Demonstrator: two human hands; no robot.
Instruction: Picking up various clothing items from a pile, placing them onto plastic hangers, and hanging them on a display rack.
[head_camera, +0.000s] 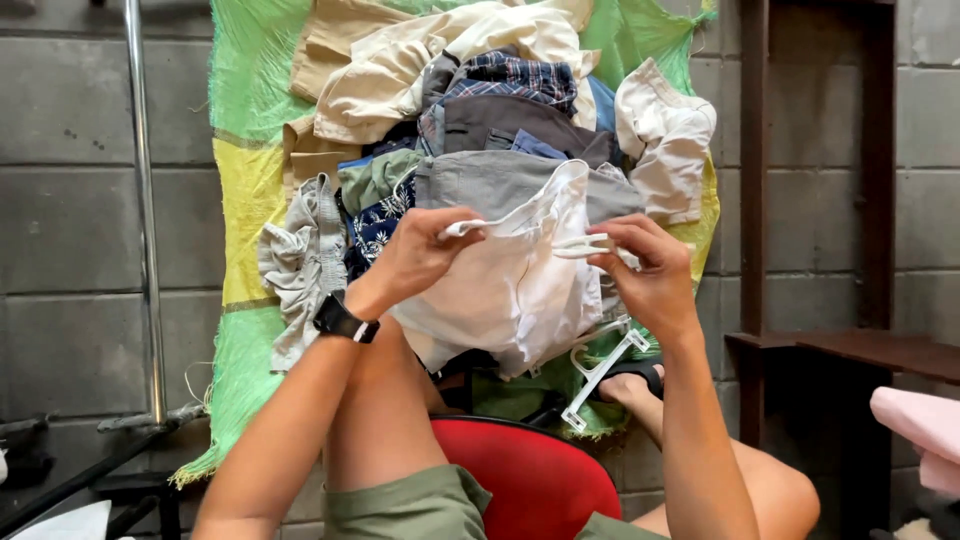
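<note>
My left hand (418, 255) pinches the left end of a white plastic clip hanger (575, 246), and my right hand (648, 272) grips its right clip. White shorts (515, 285) hang from the hanger between my hands. I wear a black watch (344, 320) on the left wrist. Behind the shorts lies a heap of clothes (480, 110): beige, grey, plaid and dark blue patterned pieces.
The clothes rest on a green and yellow woven sheet (245, 180) on a grey tiled floor. Another white hanger (598, 372) lies near my sandalled foot. A red seat (530, 470) sits between my knees. A metal pole (145, 200) stands left, a dark wooden frame (810, 250) right.
</note>
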